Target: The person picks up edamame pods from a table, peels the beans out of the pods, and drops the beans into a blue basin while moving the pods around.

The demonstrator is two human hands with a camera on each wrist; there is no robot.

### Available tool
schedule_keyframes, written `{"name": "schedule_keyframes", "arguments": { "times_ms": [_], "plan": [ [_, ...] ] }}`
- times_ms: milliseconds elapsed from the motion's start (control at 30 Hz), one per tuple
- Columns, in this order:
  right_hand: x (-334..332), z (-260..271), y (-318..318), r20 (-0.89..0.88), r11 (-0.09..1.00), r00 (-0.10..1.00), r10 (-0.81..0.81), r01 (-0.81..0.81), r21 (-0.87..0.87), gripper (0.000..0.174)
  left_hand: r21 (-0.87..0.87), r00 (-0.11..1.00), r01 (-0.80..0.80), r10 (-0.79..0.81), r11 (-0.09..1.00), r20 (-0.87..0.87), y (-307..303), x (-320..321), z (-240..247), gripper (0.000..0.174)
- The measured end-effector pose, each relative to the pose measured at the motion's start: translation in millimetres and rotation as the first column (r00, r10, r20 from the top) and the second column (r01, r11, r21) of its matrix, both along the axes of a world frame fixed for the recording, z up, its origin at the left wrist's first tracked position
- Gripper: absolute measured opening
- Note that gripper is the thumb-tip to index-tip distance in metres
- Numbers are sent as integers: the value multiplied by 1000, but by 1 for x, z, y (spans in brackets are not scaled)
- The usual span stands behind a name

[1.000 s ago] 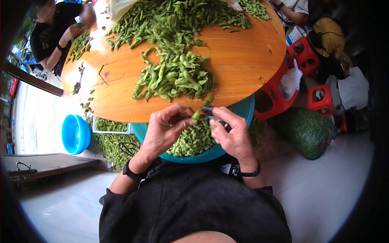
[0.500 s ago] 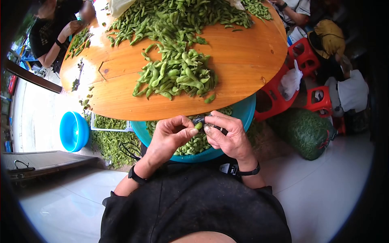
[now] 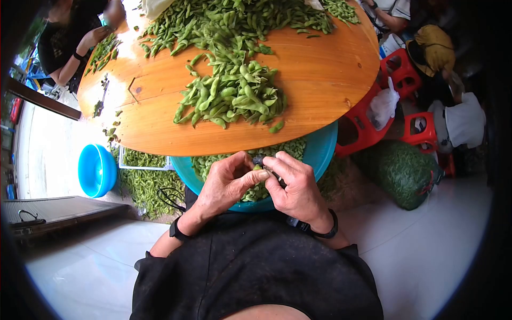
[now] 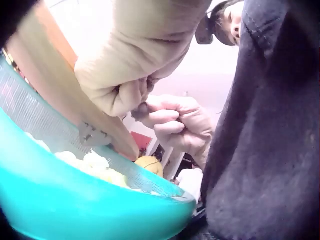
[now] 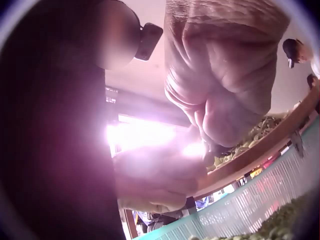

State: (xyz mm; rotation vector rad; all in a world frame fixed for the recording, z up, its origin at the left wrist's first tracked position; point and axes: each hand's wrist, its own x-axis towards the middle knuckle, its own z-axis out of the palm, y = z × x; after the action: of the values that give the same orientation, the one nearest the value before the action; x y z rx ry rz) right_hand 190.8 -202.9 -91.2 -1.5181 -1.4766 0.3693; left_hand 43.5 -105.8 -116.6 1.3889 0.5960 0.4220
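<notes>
Over the teal basket [image 3: 326,154] of shelled green beans [image 3: 293,148], both hands meet fingertip to fingertip. The left hand [image 3: 226,181] pinches a green pod [image 3: 258,167], mostly covered by its thumb and fingers. The right hand [image 3: 296,186] has its fingers curled against the same spot, with a dark covering [image 3: 258,160] on a fingertip and a small dark object partly hidden under its fingers; whether it also grips the pod is unclear. In the left wrist view the basket [image 4: 100,210] stands below the hands. Glare hides the contact in the right wrist view.
A wooden table [image 3: 320,69] ahead carries heaps of whole pods [image 3: 229,98]. Left on the floor are a blue basin [image 3: 97,170] and more pods [image 3: 146,186]. Red stools [image 3: 368,120] and a full green net sack [image 3: 400,170] stand right. Other people sit around the table.
Both hands have moved slightly lower and closer together. The green pod, plainly visible between the fingertips before, is now mostly covered, and the right fingers are more tightly curled.
</notes>
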Motion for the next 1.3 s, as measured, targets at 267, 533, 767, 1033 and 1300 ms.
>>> {"name": "schedule_keyframes", "arguments": {
  "times_ms": [267, 533, 767, 1033, 1300],
  "plan": [
    [1, -10, 0, -1, 1000, 1000, 12, -12, -13, 23, 109, 973, 120, -95, 987, -211, 3, -2, 15, 21],
    [16, -1, -10, 210, 982, 960, -188, 186, 30, 20, 402, 977, 135, -55, 906, -204, -7, 2, 11, 18],
    [106, -5, -66, 401, 614, 513, -759, 768, 181, 27, 862, 988, 3, 132, 507, -81, 10, 33, 29, 24],
    [60, -7, -32, 121, 866, 859, -498, 499, 24, 18, 930, 939, 104, 274, 352, -209, 20, 65, 12, 14],
    [22, -1, -11, -784, 979, 615, -91, -90, -184, 24, 150, 999, -42, 41, 988, 5, 15, 25, 20, 10]
  ]
}}
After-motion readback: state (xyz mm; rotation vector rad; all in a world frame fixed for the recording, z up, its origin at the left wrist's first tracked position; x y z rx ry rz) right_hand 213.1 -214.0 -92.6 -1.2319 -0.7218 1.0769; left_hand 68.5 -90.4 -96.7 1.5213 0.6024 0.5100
